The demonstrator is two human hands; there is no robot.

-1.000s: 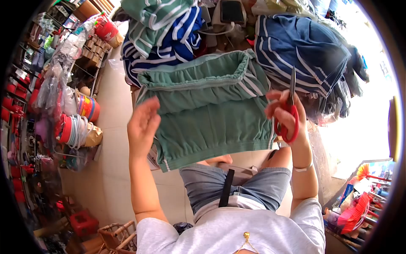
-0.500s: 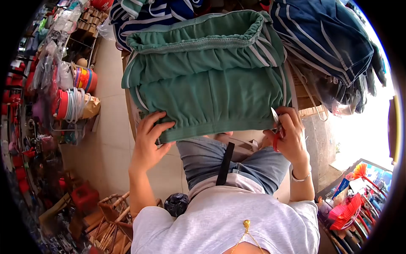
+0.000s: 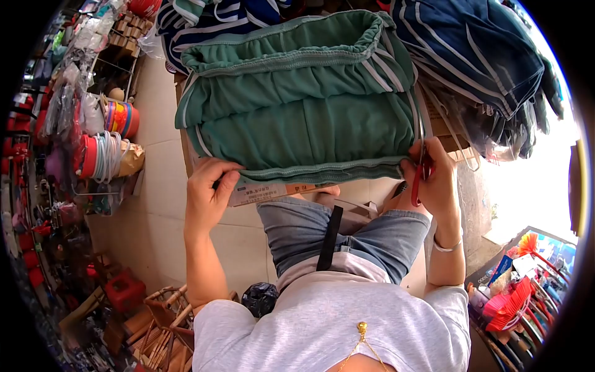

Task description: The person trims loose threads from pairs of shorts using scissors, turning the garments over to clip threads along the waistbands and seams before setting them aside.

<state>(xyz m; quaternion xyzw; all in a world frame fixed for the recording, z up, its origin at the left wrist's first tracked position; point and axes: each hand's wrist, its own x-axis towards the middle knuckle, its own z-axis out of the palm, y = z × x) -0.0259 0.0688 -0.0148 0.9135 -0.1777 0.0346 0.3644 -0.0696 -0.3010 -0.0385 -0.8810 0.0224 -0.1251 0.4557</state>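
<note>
Green pants (image 3: 304, 130) with white side stripes and a gathered elastic waistband lie spread over a support in front of me. My left hand (image 3: 207, 192) is closed, pinching the left corner of their near edge between thumb and fingers. At the opposite corner, my right hand (image 3: 441, 180) grips the edge and also holds red-handled scissors (image 3: 420, 183), blades pointing away from me. Between the hands the near edge is turned up, with its seam showing. Beneath it, a printed cardboard edge (image 3: 257, 193) peeks out.
Dark blue striped garments (image 3: 477, 56) are heaped at the back right, and blue-and-white striped ones (image 3: 217, 28) at the back left. Shelves of goods line the left side. A bamboo rack (image 3: 164, 322) stands at lower left, a box of colourful wares (image 3: 514, 297) at lower right.
Both hands have taken the near edge of the pants and turned it up and away from me, uncovering the printed cardboard. The scissors have tilted more upright in my right hand.
</note>
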